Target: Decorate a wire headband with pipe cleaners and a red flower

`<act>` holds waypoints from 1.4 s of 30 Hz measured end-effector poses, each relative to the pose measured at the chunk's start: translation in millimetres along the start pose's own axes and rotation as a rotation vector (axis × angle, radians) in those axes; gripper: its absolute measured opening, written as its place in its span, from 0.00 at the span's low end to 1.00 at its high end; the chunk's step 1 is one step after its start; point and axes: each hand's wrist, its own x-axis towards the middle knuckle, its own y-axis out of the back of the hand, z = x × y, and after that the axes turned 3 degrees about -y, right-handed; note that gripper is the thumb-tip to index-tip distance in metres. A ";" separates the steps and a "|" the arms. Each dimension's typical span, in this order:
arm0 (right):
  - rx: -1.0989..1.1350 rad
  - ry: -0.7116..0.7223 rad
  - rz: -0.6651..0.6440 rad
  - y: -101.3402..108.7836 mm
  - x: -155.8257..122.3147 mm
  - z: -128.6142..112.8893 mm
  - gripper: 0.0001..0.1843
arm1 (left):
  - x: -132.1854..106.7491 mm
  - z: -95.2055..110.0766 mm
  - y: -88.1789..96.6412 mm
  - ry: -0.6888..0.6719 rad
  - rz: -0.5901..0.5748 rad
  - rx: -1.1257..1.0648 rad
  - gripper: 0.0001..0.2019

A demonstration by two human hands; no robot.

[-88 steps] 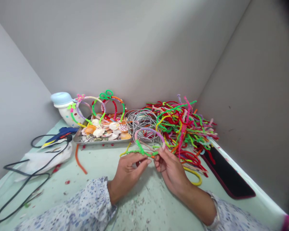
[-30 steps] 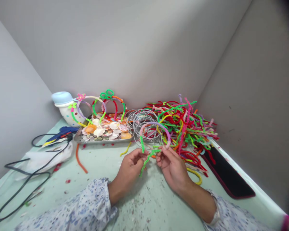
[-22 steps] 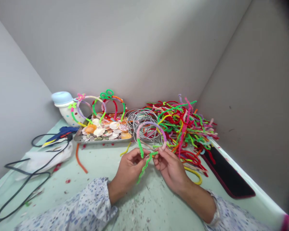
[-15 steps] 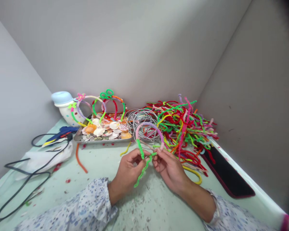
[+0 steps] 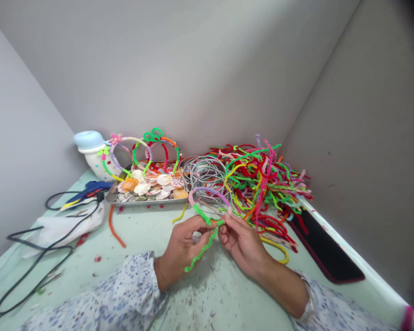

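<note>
Between my hands is a headband point(image 5: 212, 190) wrapped in fuzzy pipe cleaner, pink and lilac over the arch and bright green at the left end. My left hand point(image 5: 186, 246) pinches the green end between thumb and forefinger. A loose green pipe cleaner tail point(image 5: 202, 252) hangs down past that thumb. My right hand point(image 5: 243, 241) is closed at the other end, its thumb and forefinger pressed near the lilac-pink part and a short green piece. Fingers partly hide where the green strands meet.
Behind stand a metal tray point(image 5: 148, 202) of shells, finished headbands point(image 5: 174, 149) and a white bottle point(image 5: 98, 161). Grey wire coils point(image 5: 207, 172) and a heap of pipe cleaners point(image 5: 269, 184) lie at the right, near a black strip point(image 5: 331, 248). A black cable point(image 5: 37, 248) loops at the left.
The headband has tilted lower and to the left, and its green end now slants toward my right hand. The loose green tail has swung left. My right hand has hardly moved.
</note>
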 end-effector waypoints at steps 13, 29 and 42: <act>-0.016 0.113 -0.034 2.1 4.3 -2.4 0.09 | -3.4 1.6 -8.2 0.244 0.056 -0.065 0.15; -0.064 0.103 -0.031 -0.1 1.6 1.3 0.10 | 4.1 9.3 -13.4 0.466 0.170 -0.190 0.06; -0.050 0.088 -0.027 -0.8 1.4 1.3 0.10 | 4.5 10.1 -14.8 0.474 0.184 -0.126 0.04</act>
